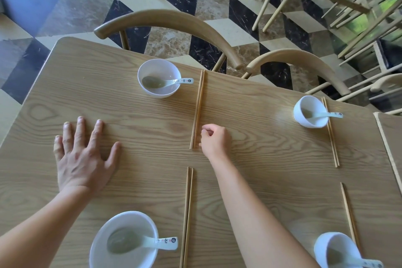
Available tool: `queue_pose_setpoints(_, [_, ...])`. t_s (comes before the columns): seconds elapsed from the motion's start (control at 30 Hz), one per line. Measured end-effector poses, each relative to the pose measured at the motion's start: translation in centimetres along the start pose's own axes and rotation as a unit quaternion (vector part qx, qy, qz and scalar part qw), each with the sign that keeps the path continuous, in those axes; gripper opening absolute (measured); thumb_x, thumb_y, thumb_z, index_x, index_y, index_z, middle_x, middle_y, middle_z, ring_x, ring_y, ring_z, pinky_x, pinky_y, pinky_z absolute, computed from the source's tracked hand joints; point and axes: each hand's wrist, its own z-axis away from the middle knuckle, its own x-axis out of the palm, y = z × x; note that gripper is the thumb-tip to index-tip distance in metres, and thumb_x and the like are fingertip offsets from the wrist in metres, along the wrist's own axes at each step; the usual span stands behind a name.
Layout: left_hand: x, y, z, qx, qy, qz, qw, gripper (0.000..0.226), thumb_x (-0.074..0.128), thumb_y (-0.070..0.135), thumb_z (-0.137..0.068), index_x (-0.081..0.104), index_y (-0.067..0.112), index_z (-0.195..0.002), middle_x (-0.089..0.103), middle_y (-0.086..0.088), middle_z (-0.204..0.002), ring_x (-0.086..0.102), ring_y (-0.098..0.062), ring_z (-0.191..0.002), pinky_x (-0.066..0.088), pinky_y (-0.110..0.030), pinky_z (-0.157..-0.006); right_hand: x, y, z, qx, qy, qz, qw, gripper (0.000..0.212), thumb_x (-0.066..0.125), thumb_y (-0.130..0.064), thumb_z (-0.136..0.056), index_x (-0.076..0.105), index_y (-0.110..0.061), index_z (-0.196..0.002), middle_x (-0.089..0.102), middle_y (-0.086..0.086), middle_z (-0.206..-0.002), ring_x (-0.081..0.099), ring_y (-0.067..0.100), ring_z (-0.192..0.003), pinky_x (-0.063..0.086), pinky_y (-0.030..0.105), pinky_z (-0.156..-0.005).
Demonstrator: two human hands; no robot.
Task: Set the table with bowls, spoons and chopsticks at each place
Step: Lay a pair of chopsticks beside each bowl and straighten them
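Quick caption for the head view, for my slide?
Right hand aligning far-left chopsticks; left hand flat on table; four bowls set.

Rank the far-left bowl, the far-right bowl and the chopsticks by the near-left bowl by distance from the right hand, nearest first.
From the right hand:
1. Near-left chopsticks, just below the hand.
2. Far-left bowl, up and left.
3. Far-right bowl, off to the right.

Lying bare across the middle of the wooden table [272, 159], between four white bowls [158, 77] at the corners. Splitting that room lengthwise, two pairs of chopsticks [198, 109] end to end. Resting flat on the open left stretch, the left hand [83, 154]. Crowding the far edge, two chair backs [169, 22].
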Motion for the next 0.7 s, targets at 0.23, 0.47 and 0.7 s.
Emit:
queue_pose_setpoints(0.23, [-0.1, 0.1, 0.0, 0.001, 0.000, 0.006, 1.000, 0.081, 0.032, 0.071, -0.084, 0.034, 0.028, -0.153, 0.019, -0.012, -0.166, 0.005, -0.032, -0.154, 0.000, -0.045, -0.122, -1.3, 1.9, 1.6, -0.116, -0.067, 0.051, 0.990, 0.045, 0.085, -0.014, -0.069, 0.070, -0.009, -0.111, 0.060, 0.000, -0.091, 0.055, 0.012, -0.069, 0.054, 0.029, -0.081])
queue_pose_setpoints(0.47, [0.0, 0.1, 0.0, 0.000, -0.002, 0.004, 1.000, 0.081, 0.031, 0.072, -0.084, 0.033, 0.029, -0.153, 0.019, -0.011, -0.166, 0.004, -0.032, -0.154, 0.000, -0.045, -0.123, -0.6, 1.8, 2.5, -0.160, -0.042, 0.116, 0.979, 0.049, 0.089, -0.028, -0.066, 0.069, -0.009, -0.106, 0.057, 0.000, -0.091, 0.056, 0.017, -0.076, 0.051, 0.030, -0.082])
queue_pose_setpoints(0.7, [0.0, 0.0, 0.0, -0.002, -0.002, 0.004, 1.000, 0.081, 0.032, 0.072, -0.084, 0.032, 0.030, -0.153, 0.018, -0.011, -0.166, 0.004, -0.032, -0.154, 0.000, -0.046, -0.123, -0.3, 2.2, 2.3, -0.170, -0.017, 0.101, 0.980, 0.040, 0.088, -0.023, -0.067, 0.072, -0.005, -0.099, 0.065, 0.009, -0.089, 0.062, 0.026, -0.076, 0.052, 0.036, -0.080])
